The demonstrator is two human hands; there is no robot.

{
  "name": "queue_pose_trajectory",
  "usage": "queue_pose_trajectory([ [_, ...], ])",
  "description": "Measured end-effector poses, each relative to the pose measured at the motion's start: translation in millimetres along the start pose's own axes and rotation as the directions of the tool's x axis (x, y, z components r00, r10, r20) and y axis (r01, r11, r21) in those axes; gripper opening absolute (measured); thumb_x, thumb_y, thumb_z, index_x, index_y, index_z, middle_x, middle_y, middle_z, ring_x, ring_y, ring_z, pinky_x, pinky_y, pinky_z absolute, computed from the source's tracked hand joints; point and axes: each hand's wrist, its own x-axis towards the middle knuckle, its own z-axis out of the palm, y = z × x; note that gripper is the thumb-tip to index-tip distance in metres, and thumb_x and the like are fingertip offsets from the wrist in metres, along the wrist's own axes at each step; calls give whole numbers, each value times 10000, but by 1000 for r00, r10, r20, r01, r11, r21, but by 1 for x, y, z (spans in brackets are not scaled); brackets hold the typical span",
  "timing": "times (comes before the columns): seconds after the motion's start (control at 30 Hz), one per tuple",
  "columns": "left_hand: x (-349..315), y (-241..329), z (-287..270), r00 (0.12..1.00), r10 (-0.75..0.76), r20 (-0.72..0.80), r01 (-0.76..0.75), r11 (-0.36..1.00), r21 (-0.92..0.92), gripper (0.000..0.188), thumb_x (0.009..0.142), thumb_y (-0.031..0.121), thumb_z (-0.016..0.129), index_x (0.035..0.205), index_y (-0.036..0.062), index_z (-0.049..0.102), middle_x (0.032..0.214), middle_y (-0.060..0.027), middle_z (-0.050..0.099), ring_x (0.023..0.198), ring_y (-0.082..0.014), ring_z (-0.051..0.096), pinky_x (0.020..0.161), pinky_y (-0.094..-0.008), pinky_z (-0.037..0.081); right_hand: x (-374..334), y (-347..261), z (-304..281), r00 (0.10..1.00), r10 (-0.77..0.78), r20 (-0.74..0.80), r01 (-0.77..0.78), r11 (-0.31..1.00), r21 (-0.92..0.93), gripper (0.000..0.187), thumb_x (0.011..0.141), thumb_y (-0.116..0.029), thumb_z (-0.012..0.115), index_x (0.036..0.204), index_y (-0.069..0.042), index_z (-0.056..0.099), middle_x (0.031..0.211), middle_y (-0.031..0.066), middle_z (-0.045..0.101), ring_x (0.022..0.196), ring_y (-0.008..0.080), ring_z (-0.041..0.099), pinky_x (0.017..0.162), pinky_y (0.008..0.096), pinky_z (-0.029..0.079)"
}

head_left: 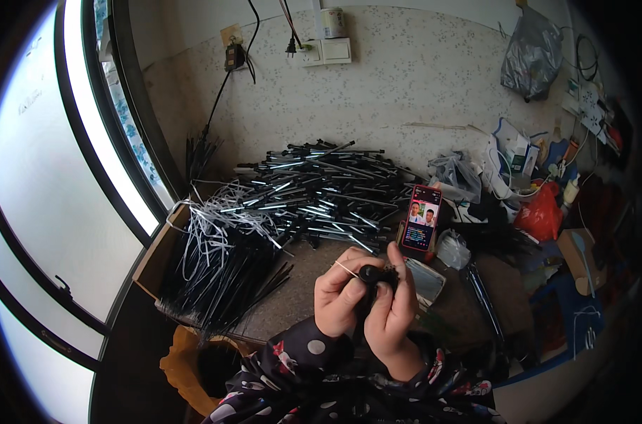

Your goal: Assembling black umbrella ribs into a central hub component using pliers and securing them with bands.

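Observation:
My left hand (337,295) and my right hand (395,314) meet above the near edge of the table. Between them is a small dark bundle with a round black end (368,274); its exact kind is not clear. A thin white strip (346,268) sticks out beside it, at the fingers of my left hand. Both hands are closed, thumbs pressed on the dark bundle, while my right forefinger points upward. Behind my hands lies a large heap of black rods (321,187) with shiny shafts. To the left, thin black strands (218,286) lie under loose white strips (226,219).
A lit phone (421,218) stands propped beyond my right hand. Clear plastic bags (455,177), a red bag (540,212) and a cardboard box (581,261) crowd the right. A cardboard edge (151,261) borders the strands. An orange bag (183,371) hangs below the table.

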Motion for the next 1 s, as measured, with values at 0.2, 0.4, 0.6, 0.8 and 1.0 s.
queue_pose_trajectory([
  [0.2, -4, -2, 0, 982, -129, -138, 107, 982, -159, 463, 856, 371, 613, 1051, -49, 600, 911, -81, 570, 864, -170, 515, 777, -292, 407, 3, 6, -6, 990, 49, 129, -65, 991, 121, 402, 919, -159, 494, 1284, 7, 475, 911, 128, 556, 786, 238, 568, 709, 306, 453],
  [0.4, 7, -3, -24, 961, -215, 174, 268, 883, -385, 373, 882, 218, 601, 1136, -53, 564, 945, -77, 572, 851, -142, 521, 774, -256, 410, 6, 6, -6, 975, 93, 201, -147, 951, 273, 352, 944, -162, 473, 1253, 3, 506, 963, 100, 554, 863, 206, 560, 783, 295, 443],
  [0.6, 5, 1, 6, 959, -30, -282, 78, 984, 159, 371, 857, 183, 625, 1140, -48, 560, 903, -63, 569, 837, -134, 519, 767, -258, 415, -8, 16, 9, 982, 180, -62, -157, 951, 268, 283, 945, -136, 483, 1166, 28, 550, 1015, 96, 574, 927, 187, 559, 830, 287, 432],
  [0.8, 12, 1, -17, 1000, 1, 12, -2, 995, 103, 325, 848, 104, 603, 1137, -37, 557, 958, -83, 579, 878, -161, 536, 799, -255, 410, -7, 17, 10, 987, 143, -71, -124, 966, 229, 237, 925, -118, 521, 1081, 50, 581, 1034, 92, 597, 954, 169, 560, 854, 283, 427],
  [1.0, 13, 2, -1, 990, -41, -138, 66, 981, 185, 329, 837, 153, 616, 1092, -48, 563, 997, -118, 587, 950, -212, 544, 874, -304, 403, -10, 19, 13, 980, 179, -86, -150, 951, 270, 189, 890, -88, 577, 1029, 33, 618, 976, 87, 616, 907, 178, 580, 804, 271, 444],
])
